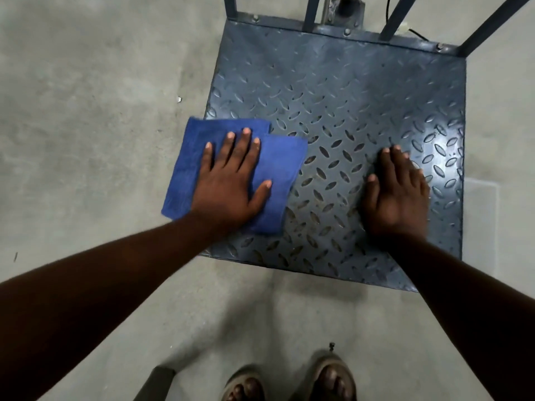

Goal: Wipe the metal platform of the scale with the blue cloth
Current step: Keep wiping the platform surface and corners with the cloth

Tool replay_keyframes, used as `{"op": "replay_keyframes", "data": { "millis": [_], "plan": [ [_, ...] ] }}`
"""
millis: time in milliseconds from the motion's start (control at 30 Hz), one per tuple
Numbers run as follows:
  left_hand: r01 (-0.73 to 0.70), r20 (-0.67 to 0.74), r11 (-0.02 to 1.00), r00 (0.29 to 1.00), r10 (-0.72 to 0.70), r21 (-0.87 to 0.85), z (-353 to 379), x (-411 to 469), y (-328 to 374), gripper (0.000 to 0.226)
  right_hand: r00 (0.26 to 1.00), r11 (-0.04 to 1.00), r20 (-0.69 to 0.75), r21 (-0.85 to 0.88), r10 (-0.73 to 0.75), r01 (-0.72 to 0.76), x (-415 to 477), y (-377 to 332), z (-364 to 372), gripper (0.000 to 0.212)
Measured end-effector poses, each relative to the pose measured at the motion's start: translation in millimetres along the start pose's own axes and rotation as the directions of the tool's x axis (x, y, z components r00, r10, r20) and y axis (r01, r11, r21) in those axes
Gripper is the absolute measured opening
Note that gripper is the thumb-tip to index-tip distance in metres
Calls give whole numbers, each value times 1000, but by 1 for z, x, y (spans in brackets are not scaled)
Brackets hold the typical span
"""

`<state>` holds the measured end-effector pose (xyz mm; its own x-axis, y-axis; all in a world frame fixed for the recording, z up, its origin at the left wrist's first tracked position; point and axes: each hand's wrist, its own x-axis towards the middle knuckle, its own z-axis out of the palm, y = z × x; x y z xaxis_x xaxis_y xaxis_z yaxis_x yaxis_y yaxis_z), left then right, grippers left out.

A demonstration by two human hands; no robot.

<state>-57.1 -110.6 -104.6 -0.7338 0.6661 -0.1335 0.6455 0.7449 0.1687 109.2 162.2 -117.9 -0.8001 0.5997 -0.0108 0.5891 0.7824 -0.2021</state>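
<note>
The scale's grey metal platform [341, 91], with a raised diamond tread, lies on the floor in front of me. A folded blue cloth [278, 160] rests on its left edge and hangs partly over the concrete. My left hand [231, 183] presses flat on the cloth with its fingers spread and straight. My right hand [396, 192] rests flat on the bare platform toward its right side, fingers straight, holding nothing.
Dark blue frame bars [312, 11] and a bolted post base [344, 13] rise along the platform's far edge. Grey concrete floor [95, 91] surrounds the scale. My sandalled feet [289, 380] stand just before the platform's near edge.
</note>
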Motion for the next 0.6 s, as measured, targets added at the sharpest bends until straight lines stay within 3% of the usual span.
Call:
{"op": "replay_keyframes", "data": {
  "millis": [133, 267, 500, 600],
  "plan": [
    [157, 9, 987, 987, -157, 13, 10, -68, -6, 86, 1000, 1000, -13, 0, 1, -1, -1, -1, -1, 59],
    [298, 11, 950, 954, -299, -95, 15, -97, -8, 90, 1000, 1000, -11, 5, 14, -13, -1, -1, 0, 59],
    [468, 38, 827, 876, -481, -312, -6, -36, -16, 91, 1000, 1000, -11, 12, 19, -19, -2, -3, -3, 60],
    [506, 86, 733, 844, -529, -454, -15, 25, -37, 77, 1000, 1000, -15, 14, 22, -22, -2, -4, -4, 60]
  ]
}}
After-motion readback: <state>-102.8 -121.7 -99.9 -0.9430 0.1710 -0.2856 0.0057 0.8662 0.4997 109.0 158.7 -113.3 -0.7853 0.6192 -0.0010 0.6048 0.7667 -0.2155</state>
